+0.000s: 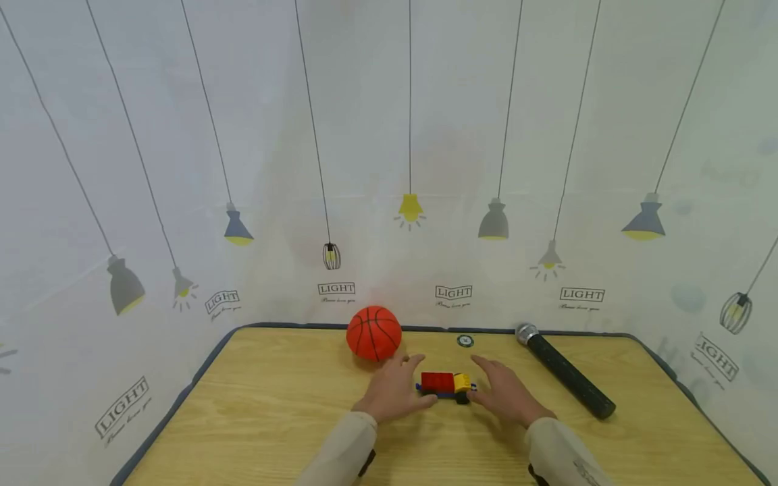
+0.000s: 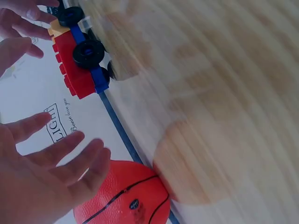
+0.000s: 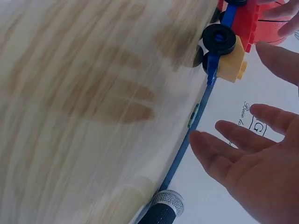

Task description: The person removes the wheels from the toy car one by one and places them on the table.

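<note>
Between the two hands a toy truck (image 1: 439, 383) of red, yellow and blue building bricks stands on its black wheels. The left hand (image 1: 396, 390) is to its left, fingers spread and relaxed, holding nothing. On the other side the right hand (image 1: 503, 391) lies by the yellow cab with loosely bent fingers; whether a fingertip touches the cab cannot be told from the head view. In the right wrist view a gap shows between the truck (image 3: 229, 44) and the right hand (image 3: 261, 154). The left wrist view shows the left hand (image 2: 51, 172) apart from the truck (image 2: 77, 58).
A red basketball (image 1: 373, 333) sits just beyond the left hand at the table's back edge. A black microphone (image 1: 568, 373) with a silver head lies diagonally on the right. One small round disc (image 1: 464, 341) rests near the back edge of the wooden table (image 1: 261, 405).
</note>
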Available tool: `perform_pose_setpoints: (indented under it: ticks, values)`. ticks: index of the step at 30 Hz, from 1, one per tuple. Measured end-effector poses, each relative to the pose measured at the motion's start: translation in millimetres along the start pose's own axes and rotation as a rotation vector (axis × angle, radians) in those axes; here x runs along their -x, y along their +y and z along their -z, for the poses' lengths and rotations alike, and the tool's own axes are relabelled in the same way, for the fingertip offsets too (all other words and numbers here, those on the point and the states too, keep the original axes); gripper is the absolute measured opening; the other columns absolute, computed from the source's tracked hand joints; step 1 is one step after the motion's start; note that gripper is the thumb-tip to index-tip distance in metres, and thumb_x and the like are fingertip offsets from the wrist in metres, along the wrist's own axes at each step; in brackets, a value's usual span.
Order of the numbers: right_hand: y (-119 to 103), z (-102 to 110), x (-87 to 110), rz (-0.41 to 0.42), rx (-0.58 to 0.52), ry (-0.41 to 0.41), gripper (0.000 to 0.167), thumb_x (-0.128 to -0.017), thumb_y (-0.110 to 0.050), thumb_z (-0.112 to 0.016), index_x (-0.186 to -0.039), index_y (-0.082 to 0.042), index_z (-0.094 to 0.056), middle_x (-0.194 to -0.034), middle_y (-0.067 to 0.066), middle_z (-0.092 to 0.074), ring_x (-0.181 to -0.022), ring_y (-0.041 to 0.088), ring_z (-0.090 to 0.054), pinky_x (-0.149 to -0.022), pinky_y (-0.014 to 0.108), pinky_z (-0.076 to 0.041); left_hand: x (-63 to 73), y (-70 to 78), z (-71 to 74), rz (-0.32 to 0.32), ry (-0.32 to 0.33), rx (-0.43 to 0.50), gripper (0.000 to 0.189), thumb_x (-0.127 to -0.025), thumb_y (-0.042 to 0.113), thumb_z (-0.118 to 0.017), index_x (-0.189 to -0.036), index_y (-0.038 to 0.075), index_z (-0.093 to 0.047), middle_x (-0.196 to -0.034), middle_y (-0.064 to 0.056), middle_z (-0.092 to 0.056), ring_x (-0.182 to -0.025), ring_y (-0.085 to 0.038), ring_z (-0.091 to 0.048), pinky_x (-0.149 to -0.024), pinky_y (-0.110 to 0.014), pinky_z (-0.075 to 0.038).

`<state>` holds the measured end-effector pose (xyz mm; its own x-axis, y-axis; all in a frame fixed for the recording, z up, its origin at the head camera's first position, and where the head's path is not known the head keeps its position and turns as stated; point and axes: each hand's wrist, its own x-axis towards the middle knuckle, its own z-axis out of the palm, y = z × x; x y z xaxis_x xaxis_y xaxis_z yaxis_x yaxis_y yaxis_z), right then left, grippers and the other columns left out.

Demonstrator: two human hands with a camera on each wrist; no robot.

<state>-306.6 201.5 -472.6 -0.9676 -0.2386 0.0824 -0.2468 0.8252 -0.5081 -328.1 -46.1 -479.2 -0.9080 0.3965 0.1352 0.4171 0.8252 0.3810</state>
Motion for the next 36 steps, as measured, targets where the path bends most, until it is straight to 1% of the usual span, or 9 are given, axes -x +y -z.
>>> perform_pose_setpoints:
  ticks: [4, 8, 13, 16, 20, 24, 29, 31, 36]
  values:
    - [-3.0, -1.5, -4.2, -0.002, -0.020, 0.011, 0.067, -0.088, -0.023, -0.077, -0.145, -0.002, -0.048, -0.145, 0.023, -0.054, -0.133, 0.048, -0.050, -0.106, 0.064, -0.042, -7.9, 3.7, -4.7, -0.016, -0.046, 0.066, 0.077, -0.083, 0.053, -0.075, -0.148, 0.022, -0.048, -0.148, -0.009, -0.053, -0.130, -0.030, -0.056, -0.102, -0.053, -0.050]
    - [-4.9, -3.7, -6.7, -0.013, -0.043, 0.024, 0.060, -0.087, -0.018, -0.078, -0.139, -0.001, -0.054, -0.140, 0.022, -0.058, -0.129, 0.045, -0.055, -0.104, 0.061, -0.045, -13.6, 8.1, -7.3, -0.031, -0.059, 0.089, 0.069, -0.085, 0.046, -0.076, -0.144, 0.021, -0.052, -0.145, -0.006, -0.055, -0.128, -0.025, -0.056, -0.102, -0.046, -0.051]
    - [-5.2, -5.9, -9.9, -0.036, -0.069, 0.039, 0.052, -0.086, -0.012, -0.078, -0.134, -0.001, -0.059, -0.133, 0.020, -0.063, -0.120, 0.040, -0.062, -0.099, 0.056, -0.051, -20.5, 11.1, -6.9, -0.041, -0.069, 0.173, 0.055, -0.086, 0.034, -0.078, -0.135, 0.016, -0.061, -0.131, -0.004, -0.064, -0.109, -0.017, -0.060, -0.091, -0.035, -0.054]
    - [-4.4, -7.0, -11.7, -0.041, -0.081, 0.045, 0.047, -0.086, -0.009, -0.077, -0.130, -0.002, -0.062, -0.130, 0.018, -0.065, -0.118, 0.039, -0.063, -0.098, 0.055, -0.051, -22.3, 11.7, -5.9, -0.026, -0.078, 0.235, 0.049, -0.086, 0.029, -0.079, -0.129, 0.013, -0.065, -0.122, -0.004, -0.068, -0.101, -0.014, -0.061, -0.088, -0.033, -0.054]
    - [-2.9, -9.7, -13.5, -0.054, -0.097, 0.051, 0.041, -0.086, -0.007, -0.076, -0.125, -0.002, -0.065, -0.126, 0.017, -0.068, -0.115, 0.037, -0.064, -0.097, 0.054, -0.052, -21.6, 13.2, -6.0, 0.009, -0.079, 0.276, 0.044, -0.085, 0.024, -0.081, -0.125, 0.013, -0.067, -0.122, -0.004, -0.069, -0.102, -0.016, -0.062, -0.092, -0.038, -0.055]
    - [-3.6, -11.4, -13.5, -0.084, -0.121, 0.053, 0.037, -0.087, -0.005, -0.075, -0.123, -0.004, -0.067, -0.123, 0.015, -0.069, -0.113, 0.034, -0.065, -0.096, 0.053, -0.053, -22.5, 15.8, -8.8, 0.017, -0.057, 0.275, 0.040, -0.084, 0.019, -0.081, -0.122, 0.014, -0.069, -0.120, -0.004, -0.071, -0.101, -0.017, -0.063, -0.093, -0.040, -0.055]
    - [-4.5, -13.0, -14.2, -0.082, -0.132, 0.071, 0.032, -0.086, -0.003, -0.075, -0.118, -0.004, -0.068, -0.117, 0.012, -0.071, -0.108, 0.030, -0.067, -0.095, 0.051, -0.054, -26.2, 17.2, -12.0, 0.005, -0.027, 0.235, 0.035, -0.084, 0.017, -0.081, -0.118, 0.016, -0.071, -0.117, -0.001, -0.072, -0.097, -0.013, -0.061, -0.090, -0.035, -0.055]
    - [-4.9, -13.9, -14.7, -0.081, -0.134, 0.077, 0.031, -0.086, -0.002, -0.075, -0.116, -0.004, -0.069, -0.114, 0.012, -0.072, -0.106, 0.029, -0.068, -0.094, 0.050, -0.054, -26.8, 17.4, -12.3, 0.004, -0.021, 0.222, 0.033, -0.084, 0.017, -0.081, -0.117, 0.017, -0.072, -0.116, 0.000, -0.072, -0.096, -0.012, -0.061, -0.090, -0.033, -0.055]
    - [-5.3, -15.9, -16.2, -0.111, -0.137, 0.064, 0.030, -0.088, -0.002, -0.073, -0.117, -0.006, -0.068, -0.112, 0.010, -0.072, -0.104, 0.026, -0.067, -0.097, 0.051, -0.053, -27.3, 17.6, -14.1, 0.004, -0.018, 0.211, 0.032, -0.085, 0.016, -0.080, -0.115, 0.018, -0.073, -0.115, 0.001, -0.073, -0.096, -0.013, -0.062, -0.089, -0.033, -0.055]
